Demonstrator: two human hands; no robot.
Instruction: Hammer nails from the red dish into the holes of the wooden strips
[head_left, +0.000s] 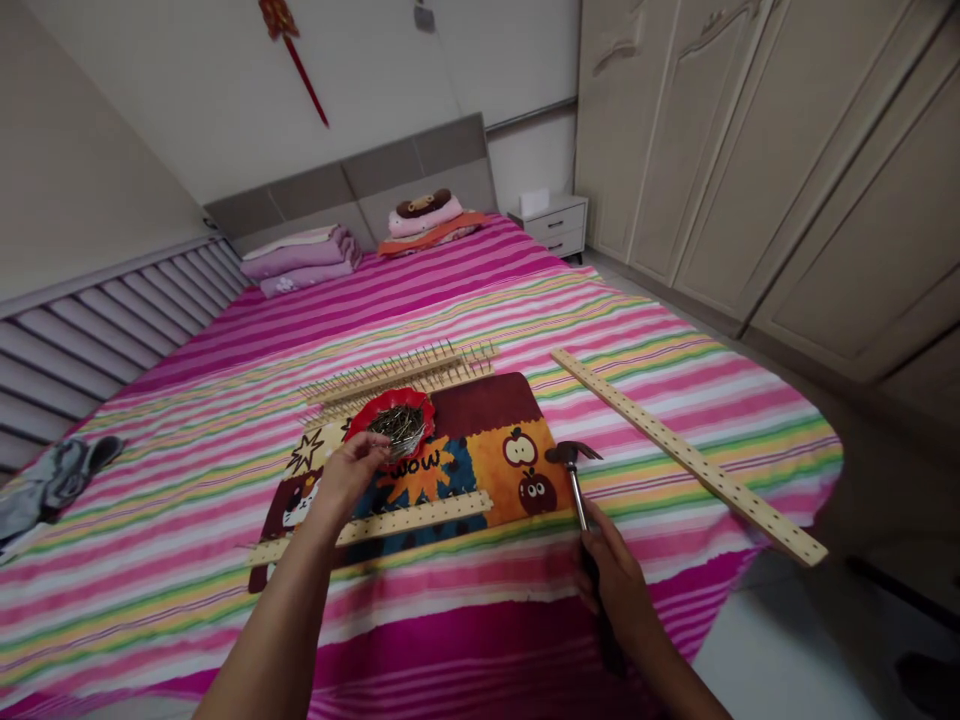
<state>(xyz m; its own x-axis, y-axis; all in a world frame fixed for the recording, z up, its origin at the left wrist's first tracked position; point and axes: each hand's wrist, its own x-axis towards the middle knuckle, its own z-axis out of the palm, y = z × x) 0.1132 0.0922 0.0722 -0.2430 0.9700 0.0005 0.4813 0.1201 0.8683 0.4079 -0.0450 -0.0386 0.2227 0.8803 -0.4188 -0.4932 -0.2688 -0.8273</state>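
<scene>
My left hand (358, 462) is at the near left rim of a red scalloped bowl (428, 408), its fingers pinched together over the edge. Loose nails (397, 424) fill the bowl; whether one is between my fingertips is too small to tell. My right hand (616, 572) grips a claw hammer (577, 492) by its dark handle, head up, over the mat's right edge. A pale wooden strip with a row of holes or nail heads (420, 516) lies across the patterned mat (491, 405), partly hidden behind my left forearm.
Behind the bowl lie wooden strips with upright nails (397, 377). A long perforated wooden strip (679, 448) rests at the right on the striped bedspread (187, 420). Folded bedding (304, 262) sits by the headboard (311, 185). Grey cloth (49, 490) lies far left; wardrobes (697, 130) line the right.
</scene>
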